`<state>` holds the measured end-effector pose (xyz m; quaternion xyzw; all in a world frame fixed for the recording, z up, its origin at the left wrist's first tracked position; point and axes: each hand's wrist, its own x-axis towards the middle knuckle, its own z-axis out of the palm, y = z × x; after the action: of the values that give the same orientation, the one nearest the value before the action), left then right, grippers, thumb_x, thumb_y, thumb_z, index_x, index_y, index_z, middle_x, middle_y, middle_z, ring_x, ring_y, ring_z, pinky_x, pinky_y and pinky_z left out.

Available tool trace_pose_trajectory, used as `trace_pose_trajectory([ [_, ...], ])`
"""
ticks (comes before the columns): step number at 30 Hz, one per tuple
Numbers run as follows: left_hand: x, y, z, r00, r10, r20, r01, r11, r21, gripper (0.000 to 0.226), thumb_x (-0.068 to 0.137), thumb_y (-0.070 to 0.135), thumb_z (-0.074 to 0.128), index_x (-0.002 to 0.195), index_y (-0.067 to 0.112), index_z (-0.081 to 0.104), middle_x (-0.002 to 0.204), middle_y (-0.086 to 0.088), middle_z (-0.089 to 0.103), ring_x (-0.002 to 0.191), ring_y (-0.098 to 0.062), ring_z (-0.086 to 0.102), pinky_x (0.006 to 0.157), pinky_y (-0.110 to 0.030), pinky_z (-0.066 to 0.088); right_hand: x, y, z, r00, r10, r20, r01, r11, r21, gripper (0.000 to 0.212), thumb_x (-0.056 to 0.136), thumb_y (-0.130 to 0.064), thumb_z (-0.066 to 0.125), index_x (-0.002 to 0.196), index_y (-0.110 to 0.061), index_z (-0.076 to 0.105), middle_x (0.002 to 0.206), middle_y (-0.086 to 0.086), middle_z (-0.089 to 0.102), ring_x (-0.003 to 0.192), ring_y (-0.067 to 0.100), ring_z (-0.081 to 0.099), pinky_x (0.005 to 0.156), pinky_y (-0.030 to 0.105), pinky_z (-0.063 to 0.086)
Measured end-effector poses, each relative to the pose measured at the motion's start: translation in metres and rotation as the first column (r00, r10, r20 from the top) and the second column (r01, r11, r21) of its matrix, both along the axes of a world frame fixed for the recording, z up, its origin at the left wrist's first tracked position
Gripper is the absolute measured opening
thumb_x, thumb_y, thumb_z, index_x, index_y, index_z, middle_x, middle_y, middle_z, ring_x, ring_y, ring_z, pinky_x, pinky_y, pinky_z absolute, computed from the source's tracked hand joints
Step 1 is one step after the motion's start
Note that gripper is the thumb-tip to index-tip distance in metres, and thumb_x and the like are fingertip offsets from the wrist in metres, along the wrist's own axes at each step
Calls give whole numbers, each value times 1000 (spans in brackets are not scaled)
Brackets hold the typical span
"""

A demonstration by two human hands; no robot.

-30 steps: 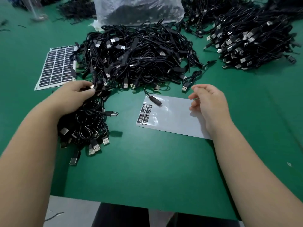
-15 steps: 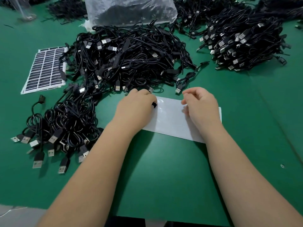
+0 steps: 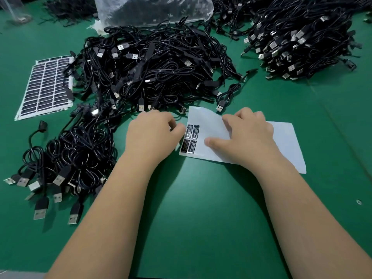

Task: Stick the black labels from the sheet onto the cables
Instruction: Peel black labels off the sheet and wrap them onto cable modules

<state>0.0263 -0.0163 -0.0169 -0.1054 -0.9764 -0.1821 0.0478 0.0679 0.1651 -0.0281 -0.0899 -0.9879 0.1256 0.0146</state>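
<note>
A white backing sheet (image 3: 285, 141) lies on the green mat with several black labels (image 3: 190, 138) left at its left end. My left hand (image 3: 153, 133) is curled at the sheet's left edge, thumb against forefinger. The cable end it took hold of is hidden inside the fingers. My right hand (image 3: 247, 137) rests on the middle of the sheet with loosely bent fingers, its thumb lying flat close to the labels. The sheet's far left corner curves up. A big heap of black USB cables (image 3: 157, 67) lies just beyond both hands.
A bundle of cables (image 3: 76, 150) lies left of my left arm, plugs pointing at me. A full label sheet (image 3: 44, 87) sits at the far left. Another cable pile (image 3: 302, 43) fills the back right, behind a clear plastic bag (image 3: 153, 9).
My left hand let go of the left bundle, crossed to the sheet, closed on a cable end there, then drew back left, uncovering the labels. My right hand slid further onto the sheet.
</note>
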Motion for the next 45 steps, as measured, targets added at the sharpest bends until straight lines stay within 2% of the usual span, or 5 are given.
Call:
trace_pose_trajectory([
  [11,8,12,-3,990,-129,52,107,945,310,14,85,43,67,87,31,60,81,23,52,97,-12,44,77,-30,35,0,3,2,985,-17,-173,-36,953,-302,15,92,-35,55,97,-32,69,104,-4,60,107,23,46,94,36,35],
  [17,8,14,-11,978,-199,58,207,948,-240,97,62,88,34,138,28,42,131,4,41,116,-22,32,85,-32,18,-2,4,-2,991,-47,-129,18,976,-215,24,89,-37,58,109,-28,68,109,0,59,107,26,45,92,38,35],
  [26,5,14,-8,979,-198,55,186,967,176,35,75,52,73,106,38,62,110,16,52,106,-12,31,81,-24,14,2,0,0,976,10,-217,-99,910,-404,22,88,-30,63,110,-31,68,95,-9,51,100,14,39,78,22,23],
  [37,7,15,-6,973,-232,7,226,953,203,68,77,40,75,136,37,41,110,19,59,110,-14,42,92,-29,22,0,1,-5,976,-33,-216,-70,889,-452,21,88,-23,60,107,-28,66,88,-14,51,98,17,48,79,24,29],
  [45,9,18,3,926,-288,246,-125,381,916,51,77,-6,72,110,30,57,83,7,72,75,-10,69,71,-28,56,5,-4,6,925,1,-379,-200,850,-488,13,85,-29,69,97,-29,72,90,-10,60,92,15,52,81,27,40],
])
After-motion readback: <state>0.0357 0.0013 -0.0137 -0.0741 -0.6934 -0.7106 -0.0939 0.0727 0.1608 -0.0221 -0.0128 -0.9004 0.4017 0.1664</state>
